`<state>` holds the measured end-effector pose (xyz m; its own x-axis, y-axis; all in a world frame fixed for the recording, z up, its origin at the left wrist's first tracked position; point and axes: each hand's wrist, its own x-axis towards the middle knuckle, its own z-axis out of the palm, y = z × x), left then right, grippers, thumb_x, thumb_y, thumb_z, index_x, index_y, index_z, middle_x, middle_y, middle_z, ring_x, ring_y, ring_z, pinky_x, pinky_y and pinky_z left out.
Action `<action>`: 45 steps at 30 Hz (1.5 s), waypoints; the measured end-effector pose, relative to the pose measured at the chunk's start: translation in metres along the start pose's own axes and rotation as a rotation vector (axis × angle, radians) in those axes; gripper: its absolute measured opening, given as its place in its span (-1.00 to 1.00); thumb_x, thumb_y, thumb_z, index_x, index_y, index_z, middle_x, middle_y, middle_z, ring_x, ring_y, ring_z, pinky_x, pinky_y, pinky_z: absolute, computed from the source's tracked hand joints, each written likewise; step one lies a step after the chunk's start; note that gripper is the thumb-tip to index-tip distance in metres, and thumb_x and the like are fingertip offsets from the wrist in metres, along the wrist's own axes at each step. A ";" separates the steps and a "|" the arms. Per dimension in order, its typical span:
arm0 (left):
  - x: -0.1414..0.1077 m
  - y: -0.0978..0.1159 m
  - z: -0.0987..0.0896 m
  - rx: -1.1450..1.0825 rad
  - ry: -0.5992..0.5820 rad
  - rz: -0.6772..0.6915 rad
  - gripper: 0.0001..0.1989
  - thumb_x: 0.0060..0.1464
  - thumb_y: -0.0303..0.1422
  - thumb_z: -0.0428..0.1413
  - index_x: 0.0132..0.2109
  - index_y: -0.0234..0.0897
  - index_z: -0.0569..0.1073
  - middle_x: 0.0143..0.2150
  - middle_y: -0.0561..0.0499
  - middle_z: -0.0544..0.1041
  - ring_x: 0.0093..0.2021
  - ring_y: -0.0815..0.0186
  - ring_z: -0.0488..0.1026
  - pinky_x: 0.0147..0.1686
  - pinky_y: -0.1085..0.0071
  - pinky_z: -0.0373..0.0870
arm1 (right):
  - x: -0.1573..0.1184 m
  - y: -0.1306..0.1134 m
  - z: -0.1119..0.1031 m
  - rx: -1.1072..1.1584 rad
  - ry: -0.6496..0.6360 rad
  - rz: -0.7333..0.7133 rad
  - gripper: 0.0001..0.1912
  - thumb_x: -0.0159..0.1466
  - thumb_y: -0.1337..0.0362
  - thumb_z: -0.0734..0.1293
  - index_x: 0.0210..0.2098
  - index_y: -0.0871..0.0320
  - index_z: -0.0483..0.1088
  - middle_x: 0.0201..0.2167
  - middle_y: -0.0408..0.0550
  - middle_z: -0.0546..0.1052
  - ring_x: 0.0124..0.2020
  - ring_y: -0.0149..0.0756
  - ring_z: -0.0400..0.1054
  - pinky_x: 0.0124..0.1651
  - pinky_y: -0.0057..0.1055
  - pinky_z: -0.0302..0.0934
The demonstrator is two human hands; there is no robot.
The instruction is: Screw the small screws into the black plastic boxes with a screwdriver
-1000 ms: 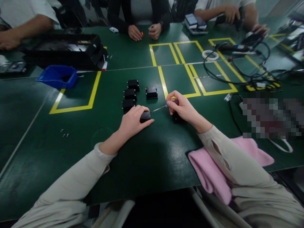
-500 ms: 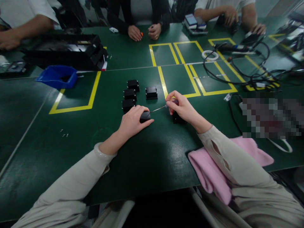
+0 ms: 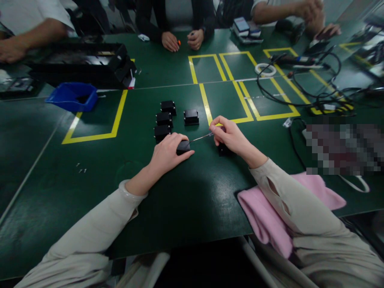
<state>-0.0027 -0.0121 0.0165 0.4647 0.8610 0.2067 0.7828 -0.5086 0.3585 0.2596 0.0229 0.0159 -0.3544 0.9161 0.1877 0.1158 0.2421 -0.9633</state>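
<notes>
My left hand (image 3: 169, 153) is closed around a small black box (image 3: 183, 147), pressing it to the green table. In my right hand (image 3: 225, 134) is a screwdriver (image 3: 201, 137); its thin metal shaft points left and its tip meets the right side of that box. The fingers cover most of the handle. Beneath my right hand another black part (image 3: 223, 149) lies partly hidden. Beyond my left hand stands a column of similar black boxes (image 3: 163, 119) with shiny screws at their ends, and a single one (image 3: 191, 117) sits to their right.
A blue bin (image 3: 73, 97) and long black trays (image 3: 87, 64) occupy the left. Small metal pieces (image 3: 81, 170) lie nearer. At right are cables (image 3: 322, 92), a white tape ring (image 3: 265, 70) and a pink cloth (image 3: 267, 216). Co-workers' hands (image 3: 195, 39) rest across the table.
My fingers on the screwdriver handle have shifted slightly; my left hand and the box stay put. At the far right, a co-worker's hand has risen from the table.
</notes>
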 end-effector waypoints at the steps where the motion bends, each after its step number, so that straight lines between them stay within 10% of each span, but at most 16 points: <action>1: 0.000 0.000 0.000 -0.001 0.003 0.005 -0.65 0.29 -0.06 0.21 0.01 -0.23 0.47 -0.01 -0.14 0.57 0.00 0.00 0.52 -0.02 0.13 0.46 | 0.000 0.000 0.000 -0.003 -0.007 0.001 -0.81 0.48 0.15 0.31 -0.21 0.08 0.25 -0.68 -0.42 0.20 -0.67 -0.46 0.27 -0.53 -0.49 0.10; 45: 0.000 -0.001 -0.001 0.000 -0.006 0.006 -0.64 0.31 -0.03 0.19 0.02 -0.19 0.45 0.00 -0.12 0.58 0.01 0.02 0.51 -0.01 0.13 0.46 | 0.000 -0.002 0.000 0.001 -0.001 -0.002 -0.83 0.47 0.17 0.32 -0.18 0.08 0.26 -0.66 -0.41 0.26 -0.65 -0.46 0.29 -0.50 -0.47 0.14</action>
<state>-0.0036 -0.0116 0.0166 0.4718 0.8580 0.2029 0.7801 -0.5135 0.3574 0.2592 0.0220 0.0177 -0.3554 0.9152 0.1899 0.1141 0.2441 -0.9630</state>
